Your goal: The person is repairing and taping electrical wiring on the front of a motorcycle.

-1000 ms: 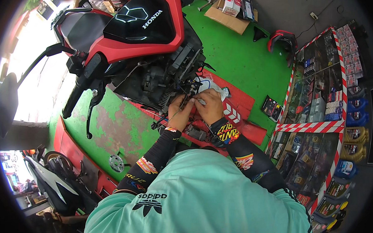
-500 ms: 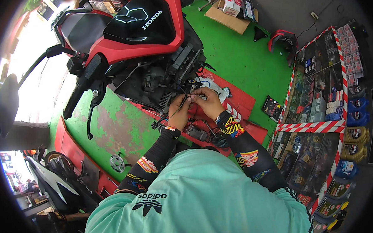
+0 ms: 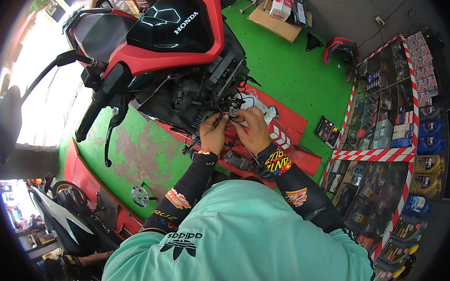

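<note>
Under the front of a red and black motorcycle [image 3: 160,33], whose body panels are partly off, my left hand [image 3: 214,132] is closed on thin dark wires [image 3: 219,119]. My right hand [image 3: 249,125] is beside it, fingertips pinched on the same bunch; the exact bit between them is too small to make out. Just above my hands are exposed dark engine parts [image 3: 188,97], a blue wire loop and a pale plastic bag [image 3: 248,98] on a red platform [image 3: 298,157]. A dark metal part [image 3: 236,160] lies below my hands.
A glass display case [image 3: 379,103] with striped tape lines the right, beside bottles [image 3: 427,172]. Cardboard boxes [image 3: 277,20] sit at the back. At left are another motorcycle [image 3: 62,218], a person's arm [image 3: 92,257], a red ramp [image 3: 75,172] and a metal disc [image 3: 139,196] on the green floor.
My fingers have shifted on the wires, with my right hand turned a little and lower than half a second ago. Another person's arm has come into view at the lower left.
</note>
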Demonstrator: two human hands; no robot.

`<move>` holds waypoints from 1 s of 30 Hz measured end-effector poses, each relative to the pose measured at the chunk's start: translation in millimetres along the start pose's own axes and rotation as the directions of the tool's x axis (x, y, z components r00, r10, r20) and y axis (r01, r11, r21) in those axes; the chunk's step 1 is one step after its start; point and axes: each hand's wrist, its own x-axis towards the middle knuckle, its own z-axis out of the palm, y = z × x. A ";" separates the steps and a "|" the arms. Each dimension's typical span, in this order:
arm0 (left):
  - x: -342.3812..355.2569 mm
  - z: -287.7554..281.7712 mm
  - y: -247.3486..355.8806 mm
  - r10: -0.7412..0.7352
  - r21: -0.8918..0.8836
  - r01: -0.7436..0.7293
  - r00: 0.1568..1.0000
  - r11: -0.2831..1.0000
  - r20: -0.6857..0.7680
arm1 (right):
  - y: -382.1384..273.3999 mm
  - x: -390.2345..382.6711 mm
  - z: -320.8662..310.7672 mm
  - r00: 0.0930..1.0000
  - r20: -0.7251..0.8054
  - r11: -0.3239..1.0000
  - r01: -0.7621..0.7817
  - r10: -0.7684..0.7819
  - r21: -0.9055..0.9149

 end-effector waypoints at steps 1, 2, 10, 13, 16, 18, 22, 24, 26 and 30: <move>0.9 1.2 3.0 -0.049 -0.043 0.049 0.999 0.998 -0.007 | 1.6 -2.0 -0.3 0.997 0.003 0.996 0.081 -0.081 -0.021; 1.3 2.5 5.9 -0.099 -0.086 0.098 0.995 0.992 -0.013 | 2.9 -4.0 -0.3 0.987 0.007 0.986 0.161 -0.161 -0.042; -4.3 0.8 5.6 -0.266 -0.400 0.272 0.961 0.875 0.072 | -2.3 -5.9 0.8 0.993 0.025 0.991 0.115 -0.114 -0.064; -6.0 -0.9 8.0 -0.254 -0.510 0.298 0.955 0.807 0.157 | 3.2 -5.1 0.8 0.995 0.015 0.991 0.103 -0.102 -0.090; -6.7 -1.8 6.3 -0.215 -0.506 0.280 0.959 0.816 0.184 | 5.5 -5.9 0.1 0.991 0.054 0.984 0.130 -0.124 -0.122; -5.1 -2.4 4.5 -0.201 -0.464 0.262 0.963 0.846 0.178 | 8.3 -8.0 0.2 0.986 0.086 0.976 0.155 -0.143 -0.152; 4.5 -9.2 1.6 -0.163 -0.356 0.202 0.977 0.912 0.138 | 10.4 -9.8 -3.6 0.981 0.121 0.979 0.168 -0.154 -0.114; 7.4 -14.3 -1.0 -0.127 -0.297 0.167 0.981 0.940 0.150 | 8.6 -7.7 -5.7 0.978 0.146 0.983 0.163 -0.150 -0.085; 8.9 -17.7 -2.9 -0.034 -0.090 0.050 0.985 0.995 0.171 | 9.2 -6.4 -6.6 0.997 0.071 0.999 -0.031 0.029 0.029; 5.2 -13.6 -1.0 0.041 -0.049 -0.033 0.983 0.998 0.179 | 14.5 8.2 -0.8 0.999 0.055 0.997 0.003 0.002 -0.077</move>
